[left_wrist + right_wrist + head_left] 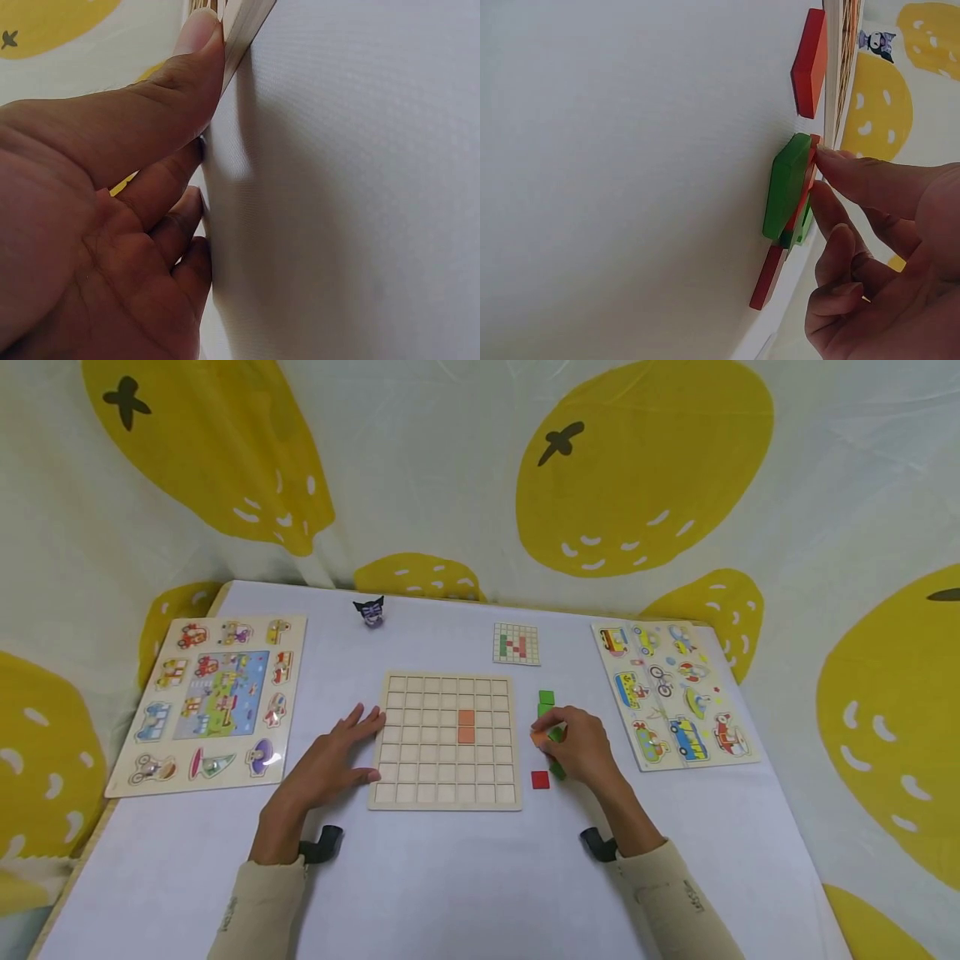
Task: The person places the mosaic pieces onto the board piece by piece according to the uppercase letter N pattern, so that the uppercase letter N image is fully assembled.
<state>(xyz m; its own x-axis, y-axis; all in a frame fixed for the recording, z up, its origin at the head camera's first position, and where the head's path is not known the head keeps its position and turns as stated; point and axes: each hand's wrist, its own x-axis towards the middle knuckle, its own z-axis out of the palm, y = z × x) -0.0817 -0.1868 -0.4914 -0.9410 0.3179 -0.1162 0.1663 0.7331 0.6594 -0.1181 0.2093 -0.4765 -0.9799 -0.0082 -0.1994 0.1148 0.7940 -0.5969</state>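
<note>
A wooden grid board (446,806) lies on the white table with two orange square tiles (467,727) in neighbouring cells. My left hand (326,764) rests at the board's left edge, its fingers spread. In the left wrist view the thumb (169,82) touches the board's side. Right of the board, my right hand (585,747) pinches an orange tile (538,737) between thumb and fingers, over a small cluster of tiles. Several green tiles (546,697) lie around it, one (786,184) showing large in the right wrist view. A red tile (540,780) lies nearer the person.
Behind the board lies a small pattern card (516,658) with coloured squares. A vehicle puzzle board (202,639) stands far left, and another (660,760) lies at the right. A small dark figurine (371,612) sits near the back edge. A lemon-print cloth (442,460) hangs behind.
</note>
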